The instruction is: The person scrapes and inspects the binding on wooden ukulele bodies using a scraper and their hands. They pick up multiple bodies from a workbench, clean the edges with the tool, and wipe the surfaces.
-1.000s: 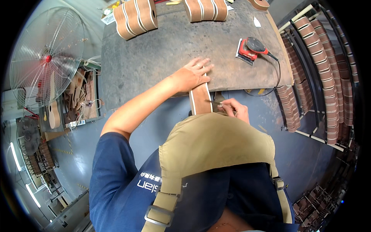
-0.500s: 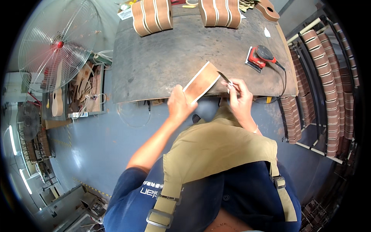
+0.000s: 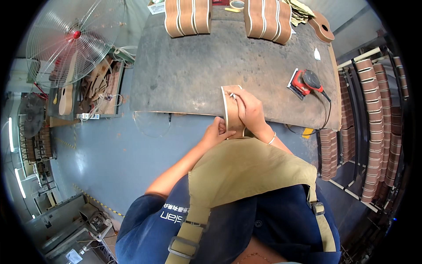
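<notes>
A wooden instrument body (image 3: 234,115), brown with pale edging, stands on its edge between me and the workbench, its side facing up. My left hand (image 3: 216,133) is closed around its near left edge. My right hand (image 3: 251,109) rests over its far right part, fingers closed on a small knife-like tool (image 3: 232,94). Most of this tool is hidden by the fingers; its tip lies by the far end of the wooden side.
The dark workbench (image 3: 176,75) carries a red sander (image 3: 303,83) with a cord, a white bottle (image 3: 317,54), two groups of instrument bodies (image 3: 187,17) and a single body (image 3: 323,27). A large fan (image 3: 77,34) stands left. Racks of striped bodies (image 3: 378,132) stand right.
The instrument body has turned from a slant to nearly straight and come closer to me. My right hand has moved left onto it with the tool; my left hand has shifted down its edge.
</notes>
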`<state>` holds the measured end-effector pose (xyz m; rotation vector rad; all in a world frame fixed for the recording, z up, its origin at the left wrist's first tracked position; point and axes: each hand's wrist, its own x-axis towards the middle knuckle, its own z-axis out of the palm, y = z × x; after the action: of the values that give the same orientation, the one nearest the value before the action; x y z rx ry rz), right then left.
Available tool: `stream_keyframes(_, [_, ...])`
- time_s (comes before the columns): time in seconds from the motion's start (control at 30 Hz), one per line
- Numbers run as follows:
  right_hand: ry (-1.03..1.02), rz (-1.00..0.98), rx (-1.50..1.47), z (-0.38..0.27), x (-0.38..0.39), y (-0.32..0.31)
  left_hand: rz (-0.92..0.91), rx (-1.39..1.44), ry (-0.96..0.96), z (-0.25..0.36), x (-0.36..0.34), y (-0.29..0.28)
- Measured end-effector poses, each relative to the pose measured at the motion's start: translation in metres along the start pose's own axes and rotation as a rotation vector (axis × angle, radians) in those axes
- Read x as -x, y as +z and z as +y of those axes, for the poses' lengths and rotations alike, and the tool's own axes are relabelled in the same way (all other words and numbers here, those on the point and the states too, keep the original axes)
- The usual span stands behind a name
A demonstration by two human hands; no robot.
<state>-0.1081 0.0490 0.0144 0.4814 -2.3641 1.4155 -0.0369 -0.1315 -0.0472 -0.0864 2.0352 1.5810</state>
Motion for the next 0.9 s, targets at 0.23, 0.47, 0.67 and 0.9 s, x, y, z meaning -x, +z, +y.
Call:
stream_keyframes(0.23, [0.144, 0.145, -0.016, 0.05, -0.041, -0.021, 0.264, -0.391, 0.346, 0.044, -0.031, -0.037])
stream_keyframes(0.47, [0.343, -0.198, 0.069, 0.095, -0.072, -0.013, 0.171, -0.216, 0.336, 0.091, -0.081, -0.075])
stream_keyframes(0.67, [0.472, -0.527, -0.02, 0.135, -0.099, 0.016, 0.212, -0.357, 0.338, 0.072, -0.16, -0.114])
stream_keyframes(0.9, [0.53, -0.604, -0.199, 0.12, -0.1, 0.002, -0.004, -0.386, 0.307, 0.097, -0.148, -0.11])
